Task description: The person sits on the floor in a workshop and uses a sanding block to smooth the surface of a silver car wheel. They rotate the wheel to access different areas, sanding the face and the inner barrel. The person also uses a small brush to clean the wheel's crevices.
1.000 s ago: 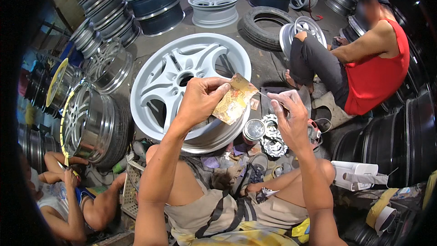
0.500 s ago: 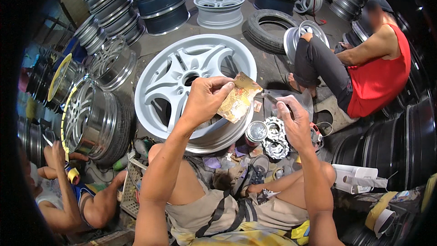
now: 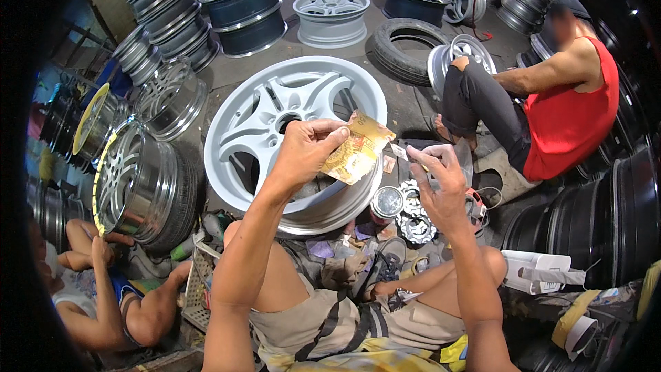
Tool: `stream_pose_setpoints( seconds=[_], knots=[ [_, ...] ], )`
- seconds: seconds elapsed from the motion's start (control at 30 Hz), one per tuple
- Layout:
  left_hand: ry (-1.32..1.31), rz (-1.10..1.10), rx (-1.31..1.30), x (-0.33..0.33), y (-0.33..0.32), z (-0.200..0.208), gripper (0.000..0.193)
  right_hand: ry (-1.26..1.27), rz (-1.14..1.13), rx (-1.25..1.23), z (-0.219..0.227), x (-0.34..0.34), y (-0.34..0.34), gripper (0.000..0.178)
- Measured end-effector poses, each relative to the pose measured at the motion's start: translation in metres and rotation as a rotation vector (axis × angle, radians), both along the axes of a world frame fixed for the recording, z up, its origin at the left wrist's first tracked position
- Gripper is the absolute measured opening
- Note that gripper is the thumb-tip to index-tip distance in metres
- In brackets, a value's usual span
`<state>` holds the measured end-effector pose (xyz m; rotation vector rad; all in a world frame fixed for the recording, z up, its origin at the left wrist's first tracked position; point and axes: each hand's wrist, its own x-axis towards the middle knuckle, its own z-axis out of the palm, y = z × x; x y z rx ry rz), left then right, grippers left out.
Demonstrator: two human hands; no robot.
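My left hand (image 3: 306, 155) pinches the edge of a stiff, gold-and-yellow printed sheet (image 3: 358, 148) with pale smears on it, held over the right part of the wheel rim. In my right hand (image 3: 441, 172) is a small, thin, flat tool (image 3: 399, 153), its pale tip pointing at the sheet's right edge, a slight gap apart. The fingers hide most of the tool, so its exact kind is unclear. Below them lies the large silver-grey alloy wheel rim (image 3: 227, 131), face up, in front of my knees. A round can (image 3: 387, 201) with a greyish top stands beside the rim.
Silver toothed parts (image 3: 416, 224) lie right of the can. A person in a red top (image 3: 575, 117) sits at right with another rim; a second person (image 3: 103, 296) sits at lower left by a yellow-taped rim (image 3: 127, 182). A tyre (image 3: 399, 48) and stacked rims (image 3: 244, 17) stand behind.
My right hand has shifted slightly left and turned, and the tool now shows a pale tip. The sheet has tilted a little. The lower-left person's raised hand has come down.
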<state>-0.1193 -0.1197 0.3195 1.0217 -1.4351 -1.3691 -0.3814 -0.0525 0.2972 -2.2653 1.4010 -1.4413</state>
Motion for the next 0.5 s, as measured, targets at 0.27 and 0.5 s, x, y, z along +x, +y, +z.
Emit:
stream_pose_setpoints(
  seconds=[0.27,0.5],
  knots=[
    [-0.132,0.018,-0.129,-0.003,0.002,-0.002,0.023,-0.096,0.001,0.107,0.000,0.011,0.000,0.032],
    [-0.117,0.037,-0.134,-0.009,0.004,-0.001,0.021,-0.108,0.007,0.145,0.004,0.010,0.000,0.029]
  ],
)
